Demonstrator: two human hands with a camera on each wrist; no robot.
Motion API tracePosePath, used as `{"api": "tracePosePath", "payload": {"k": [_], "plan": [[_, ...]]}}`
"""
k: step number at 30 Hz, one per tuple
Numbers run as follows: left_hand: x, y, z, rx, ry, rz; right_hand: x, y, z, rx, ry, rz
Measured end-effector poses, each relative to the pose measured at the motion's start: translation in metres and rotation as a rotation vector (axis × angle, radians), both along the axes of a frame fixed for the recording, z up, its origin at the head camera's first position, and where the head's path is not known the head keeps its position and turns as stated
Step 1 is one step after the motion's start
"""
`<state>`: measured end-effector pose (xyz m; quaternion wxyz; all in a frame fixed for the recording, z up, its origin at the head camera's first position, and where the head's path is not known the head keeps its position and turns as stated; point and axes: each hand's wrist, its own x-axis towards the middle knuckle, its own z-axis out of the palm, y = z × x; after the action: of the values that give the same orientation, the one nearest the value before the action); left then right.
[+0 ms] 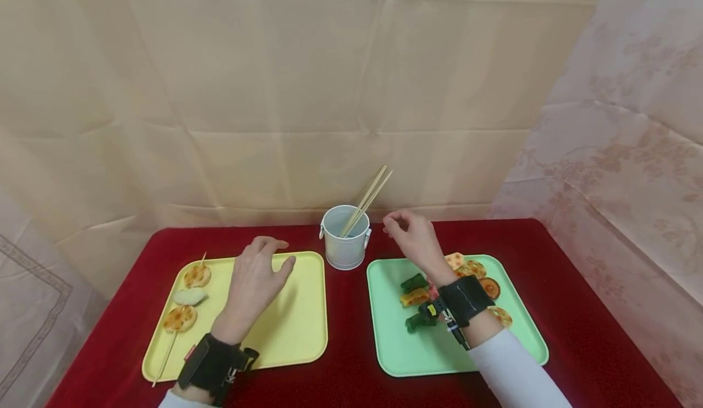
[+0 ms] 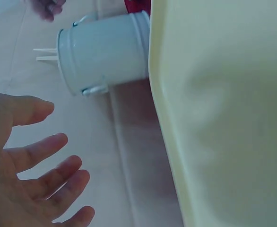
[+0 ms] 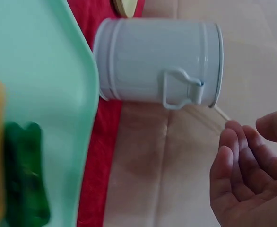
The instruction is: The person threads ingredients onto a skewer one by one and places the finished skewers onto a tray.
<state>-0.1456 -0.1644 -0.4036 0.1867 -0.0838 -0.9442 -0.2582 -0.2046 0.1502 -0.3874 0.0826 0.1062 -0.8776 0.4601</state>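
Presumably, skewers (image 1: 367,204) to be picked from bucket (image 1: 345,252) now: right hand (image 1: 416,240) held beside it, loose, empty; left hand (image 1: 255,281) relaxed above yellow tray (image 1: 307,313), unfilled; pinch probably needed next.

Well back from the fingers of the left hand (image 1: 255,280), I make out a wide black wrist strap (image 1: 204,360) with a small red tag (image 1: 190,352) on its edge and a small black camera (image 1: 250,355) at its side. Behind the right hand's (image 1: 417,242) fingers I see a broad black cuff (image 1: 468,300), a compact dark module (image 1: 426,311) marked yellow, and a slim silvery fitting (image 1: 448,319). Farthest from the fingers come plain whitish sleeves (image 1: 517,366).
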Motion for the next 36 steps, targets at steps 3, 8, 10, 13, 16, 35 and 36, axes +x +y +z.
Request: {"api": "tracePosePath", "payload": {"k": [3,8,10,13,16,35,36], "plan": [[-0.002,0.01,-0.007,0.037,-0.011,0.007,-0.012,-0.003,0.004,0.026,0.028,-0.042],[-0.003,0.021,-0.015,0.129,0.005,0.021,-0.031,-0.013,0.011,0.066,0.057,-0.083],[-0.003,0.024,-0.017,0.161,0.006,0.028,-0.038,-0.017,0.012,0.076,0.062,-0.093],[-0.002,0.028,-0.02,0.187,0.002,0.039,-0.045,-0.021,0.012,0.068,0.051,-0.109],[0.0,0.031,-0.021,0.199,-0.001,0.046,-0.048,-0.024,0.012,0.028,0.021,-0.11],[0.0,0.033,-0.015,0.238,0.004,0.05,-0.037,-0.012,0.021,-0.167,0.016,-0.117],[0.0,0.033,-0.014,0.242,0.001,0.048,-0.034,-0.01,0.023,-0.176,0.025,-0.119]]}}
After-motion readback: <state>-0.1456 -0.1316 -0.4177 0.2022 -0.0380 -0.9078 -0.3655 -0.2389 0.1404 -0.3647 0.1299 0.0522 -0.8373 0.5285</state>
